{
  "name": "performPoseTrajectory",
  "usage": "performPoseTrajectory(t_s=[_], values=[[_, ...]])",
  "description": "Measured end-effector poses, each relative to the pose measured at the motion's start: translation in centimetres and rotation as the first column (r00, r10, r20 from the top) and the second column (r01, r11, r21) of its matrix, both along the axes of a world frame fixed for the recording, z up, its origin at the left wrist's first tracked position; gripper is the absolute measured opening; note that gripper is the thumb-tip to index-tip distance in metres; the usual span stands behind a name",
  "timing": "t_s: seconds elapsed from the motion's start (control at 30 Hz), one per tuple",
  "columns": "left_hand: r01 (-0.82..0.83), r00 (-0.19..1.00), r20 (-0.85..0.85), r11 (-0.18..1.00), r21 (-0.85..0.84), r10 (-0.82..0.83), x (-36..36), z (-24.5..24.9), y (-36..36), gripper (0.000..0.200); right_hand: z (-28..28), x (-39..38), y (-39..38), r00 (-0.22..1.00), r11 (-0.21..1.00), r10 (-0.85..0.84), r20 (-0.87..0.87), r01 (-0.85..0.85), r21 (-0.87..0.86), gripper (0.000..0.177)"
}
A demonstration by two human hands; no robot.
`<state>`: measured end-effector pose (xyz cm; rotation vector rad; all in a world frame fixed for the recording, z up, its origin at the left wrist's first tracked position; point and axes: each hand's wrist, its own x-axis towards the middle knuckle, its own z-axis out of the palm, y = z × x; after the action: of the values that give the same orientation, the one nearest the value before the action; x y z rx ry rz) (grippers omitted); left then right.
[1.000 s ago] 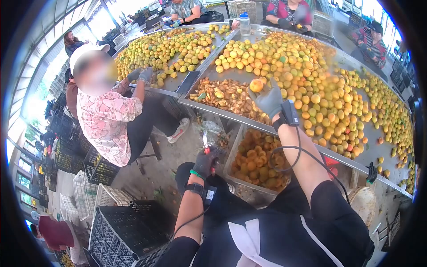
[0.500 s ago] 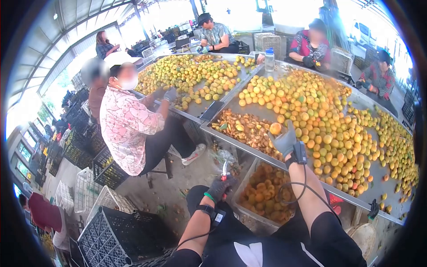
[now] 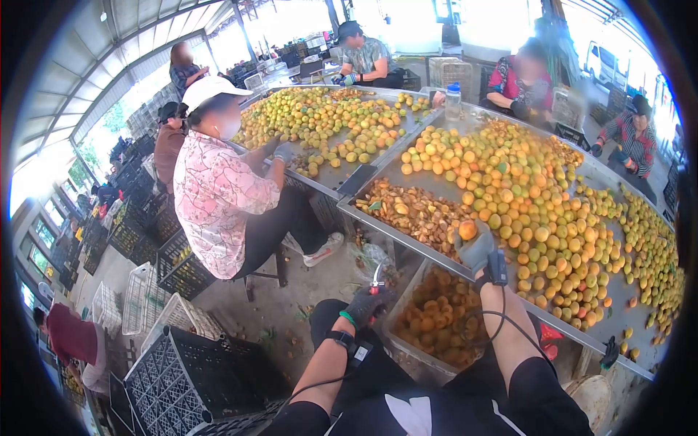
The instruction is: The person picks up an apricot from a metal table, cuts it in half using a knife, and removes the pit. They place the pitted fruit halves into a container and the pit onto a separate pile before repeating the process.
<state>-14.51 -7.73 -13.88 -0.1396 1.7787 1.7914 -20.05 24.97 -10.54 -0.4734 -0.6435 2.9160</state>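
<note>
My left hand point(image 3: 366, 305), in a dark glove, is closed around a red-handled plier-like tool point(image 3: 376, 280) whose curved metal tip points up. It is above my lap, left of a crate of apricots point(image 3: 436, 312). My right hand point(image 3: 478, 253), in a grey glove, grips a whole orange apricot point(image 3: 467, 230) between thumb and fingers, over the near edge of the metal sorting table point(image 3: 429, 243). Just left of it lies a heap of split apricot pieces point(image 3: 411, 211). Whole apricots point(image 3: 538, 218) spread over the table beyond and to the right.
A person in a pink patterned shirt point(image 3: 225, 189) sits to the left at the adjoining table. Other people work along the far side. A black plastic crate point(image 3: 189, 378) stands at lower left. A bottle point(image 3: 453, 102) stands on the table divider. A cable runs along my right arm.
My right hand has drawn slightly toward me with the apricot, its fingers more curled around it. My left hand keeps its hold on the tool. The view has shifted a little.
</note>
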Motion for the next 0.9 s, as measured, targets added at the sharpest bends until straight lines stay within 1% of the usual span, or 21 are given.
performPoseTrajectory(t_s=[0.07,0.13,0.17,0.2,0.23,0.27,0.33,0.37,0.43,0.5,0.57,0.6,0.63,0.7,0.83,0.9], values=[[0.005,1.0,-0.003,1.0,0.007,-0.005,0.3,0.6,0.1,0.013,0.2,1.0,-0.2,0.999,0.999,0.032,0.028,-0.033,0.034,0.032],[0.002,1.0,-0.007,1.0,0.016,-0.002,0.4,0.7,0.1,0.013,-0.1,1.8,-0.7,0.998,0.999,-0.028,0.051,0.029,-0.017,0.029],[0.025,1.0,-0.017,0.998,0.054,-0.024,0.4,0.5,0.1,0.013,-0.8,2.0,-0.6,0.999,1.0,-0.018,0.051,0.018,-0.015,0.029],[0.041,0.999,-0.032,0.995,0.093,-0.038,0.4,0.5,0.0,0.014,-2.0,2.1,-0.1,0.999,0.998,-0.013,0.035,0.015,-0.058,0.027],[0.014,0.999,-0.04,0.995,0.094,-0.011,0.4,0.5,-0.1,0.014,-3.0,1.6,-0.1,1.0,0.995,0.002,0.015,-0.001,-0.103,0.025],[0.025,0.999,-0.034,0.996,0.09,-0.022,0.4,0.4,0.0,0.013,-2.6,1.8,-0.6,0.999,0.994,0.036,0.005,-0.035,-0.102,0.025],[0.029,0.999,-0.033,0.995,0.096,-0.026,0.5,0.4,0.1,0.013,-0.6,3.5,-1.3,0.998,0.983,-0.055,0.011,0.056,-0.174,0.017],[0.004,0.999,-0.04,0.996,0.095,-0.001,0.7,0.4,0.0,0.013,-0.6,3.7,-1.4,1.0,0.984,-0.029,0.004,0.03,-0.175,0.017],[0.058,0.998,-0.018,0.997,0.048,-0.057,0.7,1.2,0.1,0.017,-0.6,3.7,-1.4,1.0,0.99,-0.013,0.018,0.016,-0.139,0.015],[0.049,0.998,-0.051,0.997,0.063,-0.046,0.7,0.9,0.1,0.017,-1.0,3.5,-1.4,1.0,0.992,-0.02,0.017,0.022,-0.128,0.017],[0.071,0.997,-0.043,0.995,0.068,-0.069,0.7,0.7,0.1,0.015,-2.0,3.4,-1.0,1.0,0.991,-0.012,-0.016,0.01,-0.134,0.024],[0.079,0.996,-0.051,0.997,0.018,-0.078,0.9,1.2,0.1,0.013,-2.4,3.3,-0.7,0.999,0.989,0.018,-0.051,-0.026,-0.149,0.023],[0.079,0.996,-0.053,0.997,0.015,-0.078,0.7,0.8,0.1,0.013,-2.8,3.1,-0.5,0.998,0.988,0.018,-0.054,-0.026,-0.152,0.023],[0.096,0.995,-0.041,0.992,0.077,-0.093,0.4,-0.2,0.1,0.015,-2.4,3.4,-0.9,0.999,0.991,-0.018,-0.032,0.013,-0.136,0.025],[0.123,0.992,-0.027,0.991,0.05,-0.122,0.3,-0.7,0.2,0.015,-0.8,4.2,-1.6,1.0,0.987,-0.023,-0.015,0.021,-0.157,0.022],[0.093,0.995,-0.056,0.992,0.09,-0.088,0.5,-0.5,0.5,0.016,-0.8,4.6,-1.8,0.996,0.989,-0.066,-0.056,0.058,-0.137,0.023]])
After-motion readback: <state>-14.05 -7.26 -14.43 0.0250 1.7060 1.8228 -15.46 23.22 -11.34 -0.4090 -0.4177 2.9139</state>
